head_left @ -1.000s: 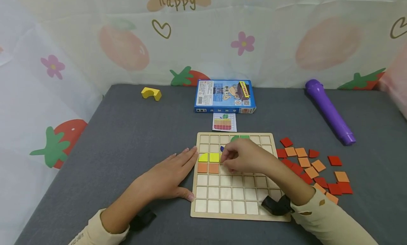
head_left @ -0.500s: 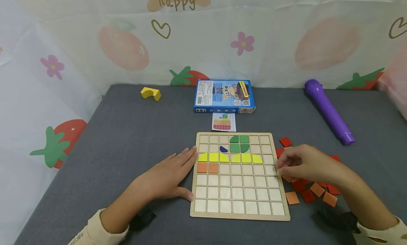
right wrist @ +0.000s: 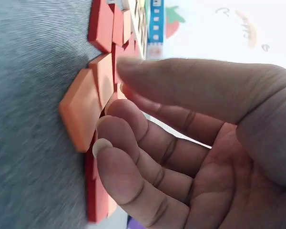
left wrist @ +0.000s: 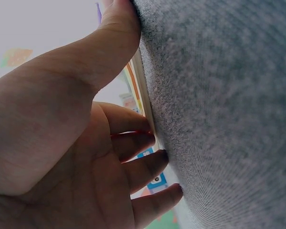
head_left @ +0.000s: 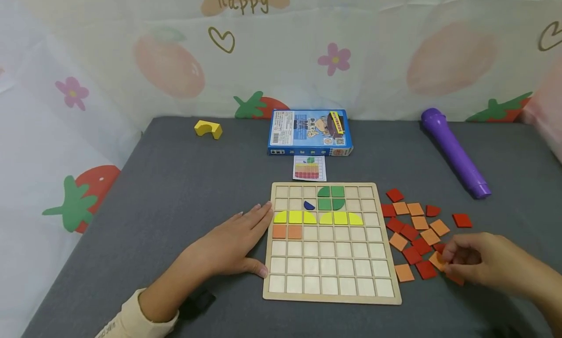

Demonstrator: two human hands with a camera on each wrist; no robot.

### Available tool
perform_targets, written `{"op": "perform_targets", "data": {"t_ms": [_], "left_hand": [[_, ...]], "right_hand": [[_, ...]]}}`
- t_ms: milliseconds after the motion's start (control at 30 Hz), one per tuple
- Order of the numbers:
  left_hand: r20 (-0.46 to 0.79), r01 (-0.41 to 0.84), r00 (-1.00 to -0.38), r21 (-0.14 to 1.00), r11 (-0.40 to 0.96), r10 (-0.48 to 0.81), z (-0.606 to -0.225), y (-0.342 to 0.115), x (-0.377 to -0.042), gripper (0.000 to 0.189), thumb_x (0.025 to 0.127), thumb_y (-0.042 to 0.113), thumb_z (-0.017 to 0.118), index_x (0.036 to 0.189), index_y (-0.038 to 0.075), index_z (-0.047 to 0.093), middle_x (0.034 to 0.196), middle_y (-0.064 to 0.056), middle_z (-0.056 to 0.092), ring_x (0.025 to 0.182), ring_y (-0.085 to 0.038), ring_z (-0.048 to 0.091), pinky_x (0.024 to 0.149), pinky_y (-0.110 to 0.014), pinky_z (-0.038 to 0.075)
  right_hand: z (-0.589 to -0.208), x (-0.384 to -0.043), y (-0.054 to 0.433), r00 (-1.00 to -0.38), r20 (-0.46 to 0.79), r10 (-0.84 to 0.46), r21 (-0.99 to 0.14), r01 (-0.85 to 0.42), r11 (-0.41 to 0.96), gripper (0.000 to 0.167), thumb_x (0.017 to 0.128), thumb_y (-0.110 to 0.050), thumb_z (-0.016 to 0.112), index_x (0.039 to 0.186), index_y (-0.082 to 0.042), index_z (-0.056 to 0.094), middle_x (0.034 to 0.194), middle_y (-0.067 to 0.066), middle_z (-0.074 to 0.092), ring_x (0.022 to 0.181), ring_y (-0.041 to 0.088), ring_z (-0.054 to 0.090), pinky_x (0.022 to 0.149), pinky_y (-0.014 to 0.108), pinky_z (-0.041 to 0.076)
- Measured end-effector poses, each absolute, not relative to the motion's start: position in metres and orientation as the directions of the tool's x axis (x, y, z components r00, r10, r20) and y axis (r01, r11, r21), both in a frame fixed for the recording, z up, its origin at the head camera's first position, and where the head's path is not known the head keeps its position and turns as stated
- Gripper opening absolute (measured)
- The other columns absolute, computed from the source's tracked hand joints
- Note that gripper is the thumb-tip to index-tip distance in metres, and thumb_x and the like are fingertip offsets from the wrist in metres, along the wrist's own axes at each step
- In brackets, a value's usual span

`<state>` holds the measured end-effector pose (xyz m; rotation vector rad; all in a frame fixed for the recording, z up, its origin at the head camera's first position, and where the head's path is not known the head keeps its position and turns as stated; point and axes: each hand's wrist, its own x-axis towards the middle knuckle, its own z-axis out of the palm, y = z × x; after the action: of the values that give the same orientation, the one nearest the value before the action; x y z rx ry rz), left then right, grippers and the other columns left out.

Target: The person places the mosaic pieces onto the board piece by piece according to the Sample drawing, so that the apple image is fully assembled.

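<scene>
A wooden grid board (head_left: 331, 301) lies on the grey table. Green tiles (head_left: 331, 198), a dark blue piece (head_left: 309, 206) and a row of yellow tiles (head_left: 296, 217) sit in its upper cells. Under the yellow row, two orange tiles (head_left: 287, 231) occupy cells at the left. My left hand (head_left: 232, 245) rests flat at the board's left edge, fingers straight, thumb at the frame. Loosely bent over the loose pile is my right hand (head_left: 480, 260), beside orange tiles (right wrist: 81, 109); no tile shows between its thumb and fingers in the right wrist view.
Loose red tiles (head_left: 425, 269) and orange ones spread right of the board. Behind the board lie a small pattern card (head_left: 309, 169) and a blue box (head_left: 311, 133). A purple microphone-shaped object (head_left: 456, 152) is at back right, a yellow arch block (head_left: 208, 129) at back left.
My right hand has moved from over the board rightward to the loose tiles, uncovering the green, blue and yellow pieces. My left hand has stayed put.
</scene>
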<state>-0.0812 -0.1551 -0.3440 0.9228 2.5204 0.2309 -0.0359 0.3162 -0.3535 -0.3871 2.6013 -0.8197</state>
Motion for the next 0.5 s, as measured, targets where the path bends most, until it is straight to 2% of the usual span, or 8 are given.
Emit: {"op": "perform_targets", "data": {"t_ms": [300,500], "left_hand": [[-0.345,0.580,-0.677,0.292,0.760,0.650,-0.346,-0.155,-0.083,0.114,0.082,0.061,0.072,0.160,0.002,0.013,0.167,-0.012,0.006,0.152,-0.030,0.011,0.117,-0.054,0.021],[-0.338,0.584,-0.675,0.298,0.755,0.656,-0.347,-0.155,-0.082,0.113,0.082,0.061,0.071,0.160,0.001,0.014,0.167,-0.012,0.007,0.151,-0.031,0.012,0.117,-0.054,0.022]], "right_hand": [[-0.365,-0.016,0.322,-0.948,-0.194,-0.251,-0.494,-0.126,0.860,0.023,0.080,-0.018,0.086,0.086,-0.019,0.063,0.068,-0.013,0.054,0.057,0.002,0.048,0.053,0.025,0.040],[-0.368,-0.015,0.319,-0.963,-0.159,-0.218,-0.451,-0.126,0.883,0.026,0.078,-0.015,0.087,0.088,-0.016,0.063,0.067,-0.012,0.052,0.057,0.001,0.045,0.053,0.026,0.039]]}}
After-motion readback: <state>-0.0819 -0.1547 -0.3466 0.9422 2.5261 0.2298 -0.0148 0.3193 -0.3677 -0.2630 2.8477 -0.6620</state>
